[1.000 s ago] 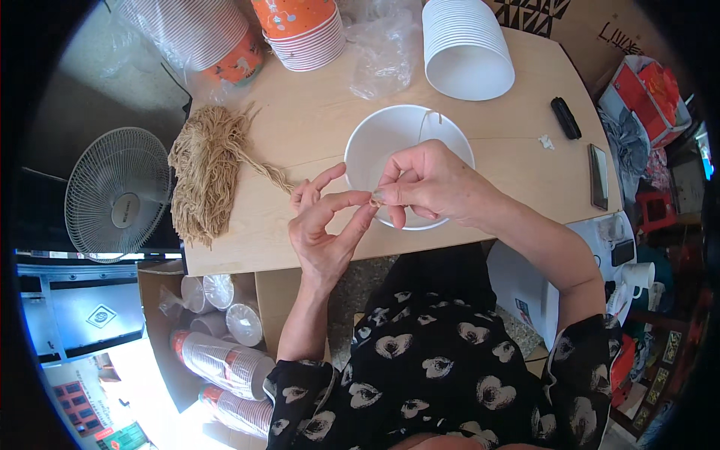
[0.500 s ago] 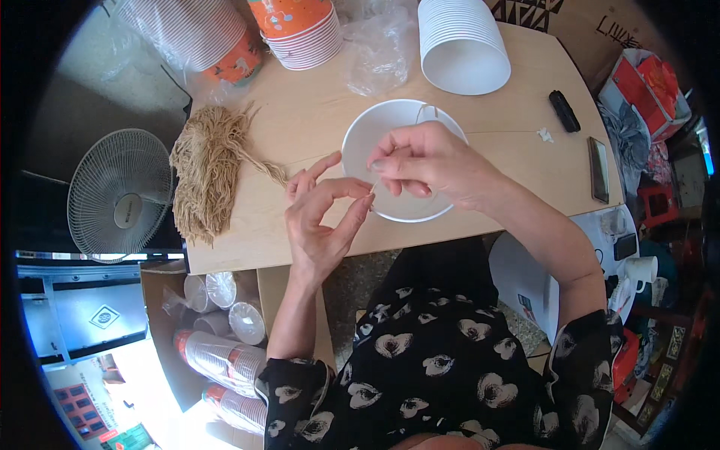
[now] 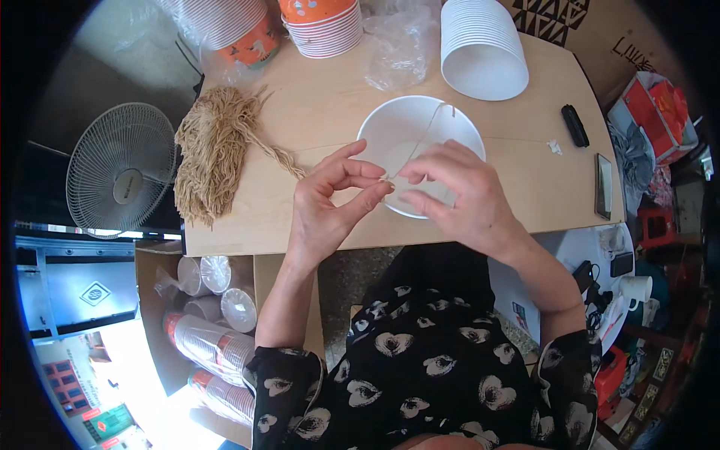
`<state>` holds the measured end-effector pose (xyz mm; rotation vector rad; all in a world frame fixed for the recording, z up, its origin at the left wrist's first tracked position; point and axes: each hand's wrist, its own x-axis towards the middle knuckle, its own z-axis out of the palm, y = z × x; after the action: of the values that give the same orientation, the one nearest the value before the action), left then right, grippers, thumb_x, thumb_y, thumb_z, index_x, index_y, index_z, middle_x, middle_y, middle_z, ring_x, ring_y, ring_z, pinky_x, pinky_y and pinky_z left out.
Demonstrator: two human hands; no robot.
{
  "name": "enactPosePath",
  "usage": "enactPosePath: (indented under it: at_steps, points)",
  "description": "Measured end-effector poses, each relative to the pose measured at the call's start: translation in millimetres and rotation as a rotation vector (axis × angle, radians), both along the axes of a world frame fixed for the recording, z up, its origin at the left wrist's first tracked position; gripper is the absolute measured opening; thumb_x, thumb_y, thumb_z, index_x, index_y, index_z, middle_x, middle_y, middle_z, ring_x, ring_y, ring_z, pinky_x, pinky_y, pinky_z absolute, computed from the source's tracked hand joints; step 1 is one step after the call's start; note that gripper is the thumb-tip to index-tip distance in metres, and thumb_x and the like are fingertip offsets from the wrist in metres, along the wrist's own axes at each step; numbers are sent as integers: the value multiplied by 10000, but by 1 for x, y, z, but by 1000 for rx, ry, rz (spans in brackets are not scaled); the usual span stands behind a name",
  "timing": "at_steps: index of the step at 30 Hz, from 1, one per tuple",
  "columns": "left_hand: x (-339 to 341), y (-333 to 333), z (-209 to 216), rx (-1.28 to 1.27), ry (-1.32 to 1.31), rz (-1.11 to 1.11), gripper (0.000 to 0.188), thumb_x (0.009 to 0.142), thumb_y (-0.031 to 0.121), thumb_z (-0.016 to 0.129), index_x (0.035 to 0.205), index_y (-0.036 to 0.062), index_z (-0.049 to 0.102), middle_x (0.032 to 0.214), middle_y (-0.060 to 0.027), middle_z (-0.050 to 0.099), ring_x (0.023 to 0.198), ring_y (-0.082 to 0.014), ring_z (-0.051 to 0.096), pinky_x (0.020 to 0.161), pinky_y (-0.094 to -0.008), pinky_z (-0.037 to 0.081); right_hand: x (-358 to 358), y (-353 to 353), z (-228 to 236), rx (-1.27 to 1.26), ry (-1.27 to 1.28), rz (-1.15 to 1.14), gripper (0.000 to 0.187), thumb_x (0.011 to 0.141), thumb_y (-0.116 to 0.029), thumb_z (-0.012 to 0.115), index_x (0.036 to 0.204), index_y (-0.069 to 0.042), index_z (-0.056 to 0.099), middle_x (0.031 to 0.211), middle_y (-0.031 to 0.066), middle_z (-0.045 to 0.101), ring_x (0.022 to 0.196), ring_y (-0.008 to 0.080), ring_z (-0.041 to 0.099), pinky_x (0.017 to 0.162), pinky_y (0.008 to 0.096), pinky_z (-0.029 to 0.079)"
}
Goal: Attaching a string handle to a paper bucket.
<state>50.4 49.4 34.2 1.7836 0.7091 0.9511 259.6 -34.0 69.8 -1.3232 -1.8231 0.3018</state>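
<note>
Below the pale wooden table (image 3: 319, 127) here, a brown cardboard box (image 3: 152, 300) holds plastic-wrapped stacks of cups (image 3: 214, 347). On the tabletop stands a round white tub (image 3: 379, 124). Over it, the right hand (image 3: 466, 196) hangs, thumb and fingers apart; the left hand's (image 3: 330, 199) fingertips pinch a thin beige cord (image 3: 428, 127), which crosses to the far rim.
</note>
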Motion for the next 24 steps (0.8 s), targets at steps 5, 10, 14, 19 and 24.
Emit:
enactPosePath:
  at_steps: [5,10,14,19,24]
  points:
    - [-1,0,-4,20,26,-38,152,840,146,841,971,97,782,847,4,778,1356,-261,547,1163,-486,297,-8,0,-14,96,-70,-32,168,781,-22,804,912,-66,709,852,46,703,804,220,654,763,339,491]
    - [-3,-6,3,71,117,13,109,855,178,829,948,145,783,851,32,778,1376,-244,534,1178,-543,216,-14,1,-13,122,-89,-40,136,783,-13,795,875,-68,711,830,39,707,787,215,653,753,342,477]
    - [-3,-9,6,140,186,53,98,850,182,825,930,152,777,840,37,770,1368,-234,543,1172,-535,218,-15,-1,-12,88,-34,-28,128,789,2,781,874,-60,709,834,39,710,778,206,649,748,333,474]
    - [-2,-8,2,103,116,25,95,843,170,815,922,145,770,840,42,763,1361,-233,550,1171,-528,225,-15,-1,-14,-29,113,6,112,804,15,758,889,-34,703,830,58,706,773,201,645,740,337,479]
    - [-1,-9,4,94,121,30,92,848,163,798,933,141,769,848,37,766,1362,-242,554,1176,-545,220,-12,1,-12,-114,146,29,84,836,18,716,908,-8,684,821,73,690,779,196,641,740,329,490]
